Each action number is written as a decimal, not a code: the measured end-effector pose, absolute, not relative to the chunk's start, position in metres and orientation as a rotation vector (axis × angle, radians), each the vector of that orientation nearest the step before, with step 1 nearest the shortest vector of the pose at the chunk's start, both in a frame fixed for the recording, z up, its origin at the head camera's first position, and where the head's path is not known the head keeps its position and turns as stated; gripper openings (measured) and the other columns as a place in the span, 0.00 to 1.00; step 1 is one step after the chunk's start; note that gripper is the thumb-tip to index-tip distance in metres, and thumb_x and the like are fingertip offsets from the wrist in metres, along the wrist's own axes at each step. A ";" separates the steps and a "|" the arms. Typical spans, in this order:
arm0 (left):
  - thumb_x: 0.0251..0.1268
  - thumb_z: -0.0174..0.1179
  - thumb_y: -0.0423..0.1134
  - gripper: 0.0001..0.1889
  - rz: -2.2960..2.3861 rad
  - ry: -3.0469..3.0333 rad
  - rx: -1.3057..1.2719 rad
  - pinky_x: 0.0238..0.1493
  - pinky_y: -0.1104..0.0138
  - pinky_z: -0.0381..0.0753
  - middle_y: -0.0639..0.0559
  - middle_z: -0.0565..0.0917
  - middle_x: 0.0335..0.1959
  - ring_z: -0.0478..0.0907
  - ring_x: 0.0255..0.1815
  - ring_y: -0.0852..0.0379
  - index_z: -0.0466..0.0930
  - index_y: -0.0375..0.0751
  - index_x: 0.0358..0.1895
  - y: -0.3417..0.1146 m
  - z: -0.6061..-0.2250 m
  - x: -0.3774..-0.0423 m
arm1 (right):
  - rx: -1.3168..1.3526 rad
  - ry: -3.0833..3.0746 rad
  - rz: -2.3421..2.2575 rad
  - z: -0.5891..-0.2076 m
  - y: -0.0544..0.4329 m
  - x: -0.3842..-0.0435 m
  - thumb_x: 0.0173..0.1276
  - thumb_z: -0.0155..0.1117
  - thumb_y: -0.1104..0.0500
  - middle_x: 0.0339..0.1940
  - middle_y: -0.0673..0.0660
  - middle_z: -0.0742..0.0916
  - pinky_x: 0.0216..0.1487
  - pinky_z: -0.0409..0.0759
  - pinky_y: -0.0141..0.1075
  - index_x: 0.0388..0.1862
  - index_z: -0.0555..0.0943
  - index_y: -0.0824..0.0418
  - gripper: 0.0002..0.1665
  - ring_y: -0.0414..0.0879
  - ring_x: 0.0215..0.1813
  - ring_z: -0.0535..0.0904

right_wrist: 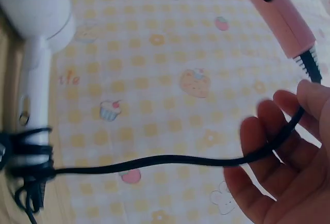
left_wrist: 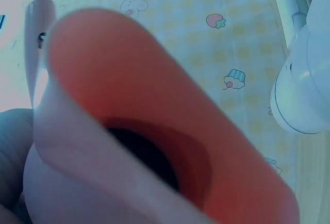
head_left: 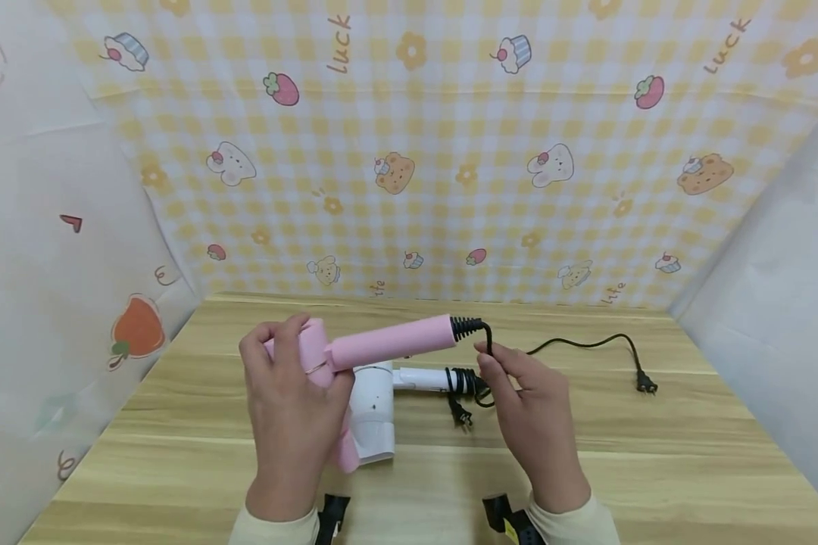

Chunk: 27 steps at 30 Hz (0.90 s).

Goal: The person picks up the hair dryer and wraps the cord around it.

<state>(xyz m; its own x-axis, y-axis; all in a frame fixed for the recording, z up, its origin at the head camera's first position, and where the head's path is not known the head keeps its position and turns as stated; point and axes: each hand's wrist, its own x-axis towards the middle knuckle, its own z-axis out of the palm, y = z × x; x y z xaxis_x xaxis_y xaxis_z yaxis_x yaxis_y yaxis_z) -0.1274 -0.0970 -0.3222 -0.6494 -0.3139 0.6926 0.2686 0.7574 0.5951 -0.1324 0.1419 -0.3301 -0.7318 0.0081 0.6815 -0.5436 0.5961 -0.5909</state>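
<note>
My left hand (head_left: 289, 409) grips the body of a pink hair dryer (head_left: 391, 343) above the table, its handle pointing right. The dryer's wide flat nozzle (left_wrist: 154, 79) fills much of the left wrist view. At the handle's end, my right hand (head_left: 535, 412) pinches the black power cord (right_wrist: 170, 159) between thumb and index finger, just past the ribbed sleeve (head_left: 465, 327). Behind and below the pink dryer lies a white hair dryer (head_left: 373, 409), partly hidden by it. Black cord is wound round the white handle (head_left: 423, 379).
A wooden table (head_left: 613, 469) spreads under both hands. A plug (head_left: 645, 382) lies at the right on a trailing cord; another plug (head_left: 460, 415) is beside the white handle. A yellow checked cloth (head_left: 450, 136) hangs behind, with white cloth sheets (head_left: 54, 303) on the sides.
</note>
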 end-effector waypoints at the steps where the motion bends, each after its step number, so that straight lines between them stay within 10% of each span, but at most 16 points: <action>1: 0.34 0.72 0.26 0.37 -0.874 -2.107 0.032 0.38 0.48 0.73 0.35 0.65 0.52 0.71 0.43 0.37 0.73 0.40 0.58 -0.097 -0.322 -0.127 | 0.450 -2.184 1.036 -0.331 0.140 -0.134 0.68 0.64 0.68 0.34 0.50 0.88 0.33 0.75 0.27 0.42 0.88 0.62 0.08 0.37 0.29 0.77; 6: 0.35 0.71 0.25 0.35 -0.862 -2.133 0.019 0.39 0.47 0.73 0.34 0.64 0.53 0.69 0.45 0.35 0.75 0.42 0.55 -0.095 -0.325 -0.128 | 0.596 -2.318 0.787 -0.333 0.128 -0.135 0.70 0.53 0.72 0.27 0.50 0.74 0.23 0.65 0.31 0.29 0.72 0.62 0.10 0.39 0.24 0.61; 27: 0.38 0.73 0.23 0.31 -0.624 -2.165 -0.148 0.48 0.41 0.72 0.31 0.68 0.52 0.68 0.52 0.29 0.79 0.44 0.53 -0.080 -0.346 -0.144 | 0.654 -2.666 0.523 -0.338 0.135 -0.133 0.63 0.63 0.66 0.17 0.44 0.66 0.23 0.63 0.33 0.19 0.64 0.51 0.20 0.39 0.20 0.61</action>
